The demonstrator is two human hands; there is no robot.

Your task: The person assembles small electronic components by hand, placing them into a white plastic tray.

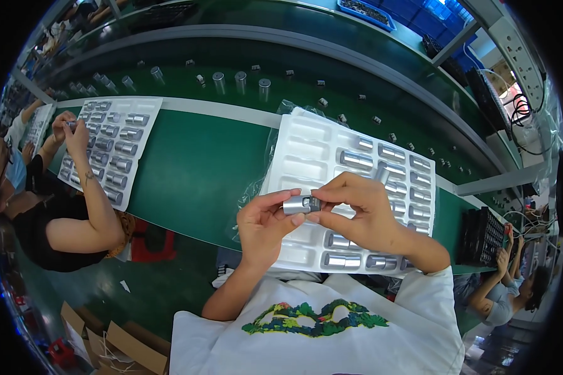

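Note:
Between both hands, above the near half of a white moulded tray, is a short silver metal cylinder with an opening near its right end. My left hand pinches the cylinder's left part between thumb and fingers. My right hand closes its thumb and fingertips on a small dark grey part at the cylinder's right end. How far that part sits inside cannot be made out. Silver cylinders fill many tray pockets on the right and near side; several pockets at the left hold none.
Beyond the tray, small metal parts and upright cylinders stand along the green conveyor. A co-worker at the left handles a piece over another filled tray. Black crates stand at the right, near another person.

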